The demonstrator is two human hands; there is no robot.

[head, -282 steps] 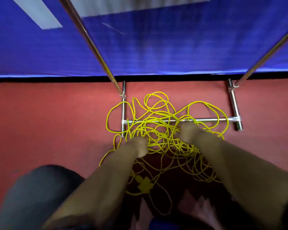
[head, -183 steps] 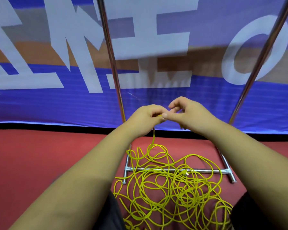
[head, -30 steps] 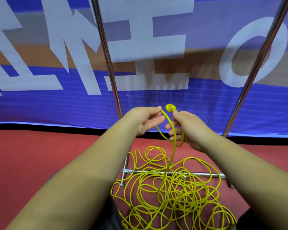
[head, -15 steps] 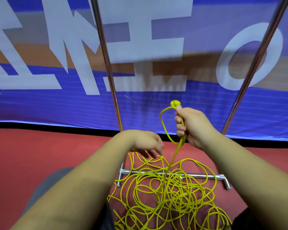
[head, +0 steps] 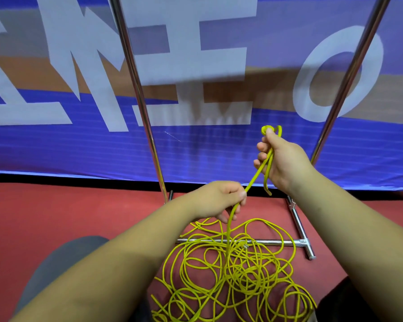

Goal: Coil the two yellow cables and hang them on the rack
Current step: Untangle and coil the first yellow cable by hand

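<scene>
A tangled heap of yellow cable lies on the red floor over the rack's low crossbar. My right hand is raised and closed on a small loop of yellow cable, with the cable's end sticking out above my thumb. A taut strand runs down from it to my left hand, which pinches the same cable lower down, just above the heap. The rack's two chrome uprights, the left pole and the right pole, rise on either side.
A blue banner with big white letters hangs right behind the rack. The rack's right foot bar lies on the red floor. My dark-clad knee shows at lower left.
My left hand dropped from beside the right hand to the heap and closed on the cable. My right hand rose a little and moved right, holding the first loop.
</scene>
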